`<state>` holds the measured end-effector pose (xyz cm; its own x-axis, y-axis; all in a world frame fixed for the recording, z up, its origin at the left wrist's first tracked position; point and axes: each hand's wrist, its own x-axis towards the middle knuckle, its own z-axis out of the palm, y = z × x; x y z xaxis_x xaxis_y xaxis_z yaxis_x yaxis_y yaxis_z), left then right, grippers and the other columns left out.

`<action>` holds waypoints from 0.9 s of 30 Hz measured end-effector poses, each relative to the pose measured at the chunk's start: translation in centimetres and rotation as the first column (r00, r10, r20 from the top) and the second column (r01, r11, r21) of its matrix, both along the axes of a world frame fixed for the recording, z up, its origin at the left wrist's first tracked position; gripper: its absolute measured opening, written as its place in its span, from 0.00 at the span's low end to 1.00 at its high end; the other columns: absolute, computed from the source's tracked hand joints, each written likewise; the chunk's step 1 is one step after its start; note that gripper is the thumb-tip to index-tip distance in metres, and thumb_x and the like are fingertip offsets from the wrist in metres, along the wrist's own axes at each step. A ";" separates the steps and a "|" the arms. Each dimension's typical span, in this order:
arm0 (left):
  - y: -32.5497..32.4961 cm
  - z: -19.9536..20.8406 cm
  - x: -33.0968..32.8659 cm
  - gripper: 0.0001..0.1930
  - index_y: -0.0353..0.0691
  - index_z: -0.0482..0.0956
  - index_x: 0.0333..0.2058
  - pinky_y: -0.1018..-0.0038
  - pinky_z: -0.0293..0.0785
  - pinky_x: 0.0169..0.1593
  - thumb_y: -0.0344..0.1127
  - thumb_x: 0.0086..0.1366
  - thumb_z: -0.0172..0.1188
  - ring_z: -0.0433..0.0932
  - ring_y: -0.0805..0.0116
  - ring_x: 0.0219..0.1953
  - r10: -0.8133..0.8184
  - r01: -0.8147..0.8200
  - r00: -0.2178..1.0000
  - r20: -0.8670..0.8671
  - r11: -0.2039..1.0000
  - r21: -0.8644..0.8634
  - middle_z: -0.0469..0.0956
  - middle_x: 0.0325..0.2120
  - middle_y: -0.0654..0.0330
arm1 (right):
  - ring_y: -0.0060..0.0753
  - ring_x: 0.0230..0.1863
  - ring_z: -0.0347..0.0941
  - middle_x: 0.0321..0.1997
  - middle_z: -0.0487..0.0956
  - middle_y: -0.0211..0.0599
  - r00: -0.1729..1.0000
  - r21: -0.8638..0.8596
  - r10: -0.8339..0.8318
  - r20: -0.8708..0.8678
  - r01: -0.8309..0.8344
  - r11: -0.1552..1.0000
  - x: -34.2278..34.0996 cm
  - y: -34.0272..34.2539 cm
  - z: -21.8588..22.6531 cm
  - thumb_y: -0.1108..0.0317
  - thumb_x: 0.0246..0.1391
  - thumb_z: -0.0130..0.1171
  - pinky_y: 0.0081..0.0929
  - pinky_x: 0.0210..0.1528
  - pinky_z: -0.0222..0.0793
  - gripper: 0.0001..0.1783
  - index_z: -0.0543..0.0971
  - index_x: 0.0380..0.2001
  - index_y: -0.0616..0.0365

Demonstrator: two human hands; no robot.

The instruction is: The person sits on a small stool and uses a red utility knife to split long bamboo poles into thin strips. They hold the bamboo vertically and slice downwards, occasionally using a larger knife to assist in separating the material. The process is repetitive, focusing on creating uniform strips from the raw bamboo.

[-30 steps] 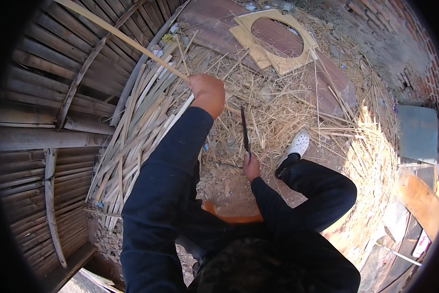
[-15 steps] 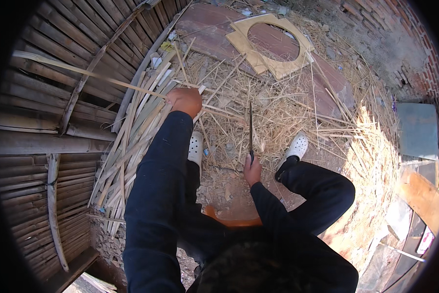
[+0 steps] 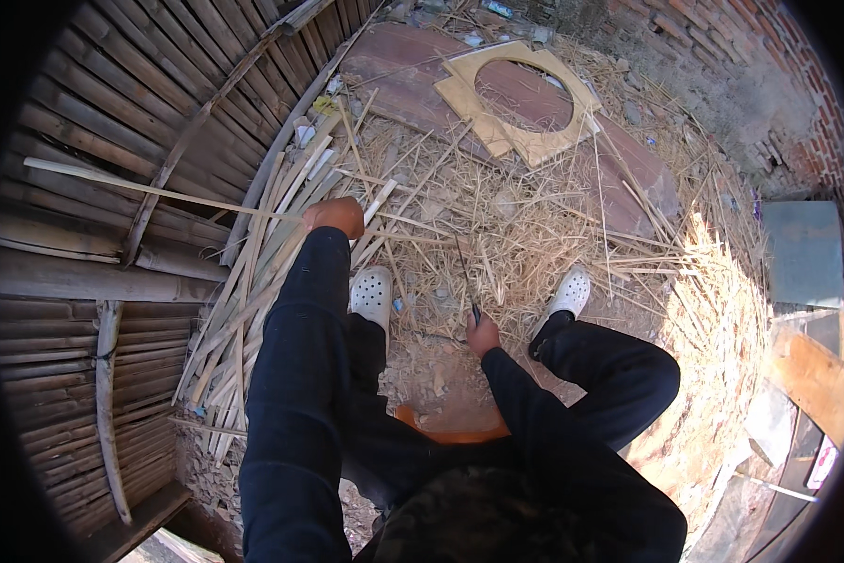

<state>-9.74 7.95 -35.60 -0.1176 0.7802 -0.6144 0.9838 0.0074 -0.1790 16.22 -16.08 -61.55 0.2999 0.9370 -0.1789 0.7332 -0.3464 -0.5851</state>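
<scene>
Out in front on the left, my left hand (image 3: 335, 218) is closed round a long, thin bamboo strip (image 3: 159, 190). The strip runs far out to the left past the bamboo wall, and its other part seems to carry on to the right of the fist. Between my feet, my right hand (image 3: 483, 336) grips the dark handle of a long, narrow knife (image 3: 467, 272), its blade pointing away and slightly left. The blade's tip lies near the right end of the strip; whether they touch I cannot tell. Shavings (image 3: 506, 235) cover the ground beyond the knife.
A pile of split bamboo strips (image 3: 253, 310) lies left of my legs, along a bamboo slat wall (image 3: 56, 357). Ahead, a board with a round hole (image 3: 459, 84) rests on a reddish panel (image 3: 394, 61). Brick wall (image 3: 713, 56) stands far right, with loose boards (image 3: 806, 371) nearer.
My left hand has moved left and a little nearer with the bamboo strip. The knife has tilted left, and my right hand has lowered slightly.
</scene>
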 end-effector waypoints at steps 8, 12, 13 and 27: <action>-1.1 0.2 -0.9 0.18 0.48 0.80 0.47 0.56 0.73 0.46 0.40 0.57 0.59 0.78 0.50 0.47 0.023 -0.023 1.000 0.000 1.000 0.007 0.78 0.48 0.58 | 0.64 0.31 0.75 0.26 0.77 0.59 0.995 0.013 -0.014 -0.098 0.015 1.000 -0.8 0.0 2.0 0.52 0.59 0.51 0.52 0.34 0.69 0.21 0.73 0.37 0.64; -0.5 0.6 -1.1 0.18 0.41 0.80 0.45 0.55 0.72 0.48 0.37 0.55 0.60 0.78 0.51 0.48 0.053 -0.054 0.998 0.017 0.998 0.042 0.79 0.45 0.52 | 0.65 0.32 0.75 0.27 0.77 0.61 0.990 0.009 -0.038 -0.134 0.039 0.999 -1.2 1.7 5.9 0.53 0.58 0.51 0.52 0.34 0.69 0.21 0.73 0.38 0.64; -0.7 0.8 -0.9 0.17 0.39 0.81 0.44 0.55 0.72 0.49 0.36 0.55 0.60 0.78 0.52 0.48 0.070 -0.071 0.997 0.029 0.997 0.038 0.79 0.45 0.50 | 0.65 0.33 0.75 0.27 0.77 0.61 0.989 0.065 -0.013 -0.149 0.022 0.998 -1.3 1.4 6.5 0.53 0.58 0.51 0.52 0.35 0.69 0.21 0.73 0.38 0.64; -0.8 0.6 0.1 0.17 0.49 0.81 0.45 0.60 0.74 0.42 0.38 0.55 0.62 0.80 0.56 0.45 0.011 -0.010 1.000 -0.016 0.999 0.046 0.80 0.45 0.57 | 0.60 0.28 0.75 0.21 0.75 0.56 0.998 -0.079 -0.030 -0.053 0.026 0.997 -0.2 1.3 3.5 0.52 0.61 0.48 0.47 0.32 0.68 0.24 0.74 0.26 0.66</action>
